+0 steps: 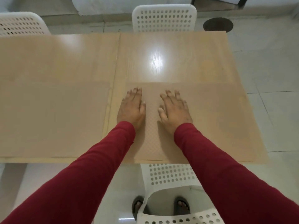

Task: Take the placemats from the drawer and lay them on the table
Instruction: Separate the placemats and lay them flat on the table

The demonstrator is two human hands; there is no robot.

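Note:
A beige placemat (pixel 210 113) with a fine woven pattern lies flat on the right half of the light wooden table (pixel 161 46), reaching the near edge. Another beige placemat (pixel 53 117) lies flat on the left half. My left hand (pixel 131 109) and my right hand (pixel 174 109) rest palm down, fingers straight, side by side on the left part of the right placemat. Neither hand holds anything. The drawer is not in view.
A white perforated chair (pixel 164 17) stands at the table's far side, another chair (pixel 21 24) at the far left, and a third chair (pixel 171 177) right below me at the near edge. A dark round disc (pixel 218 24) lies on the tiled floor beyond the table.

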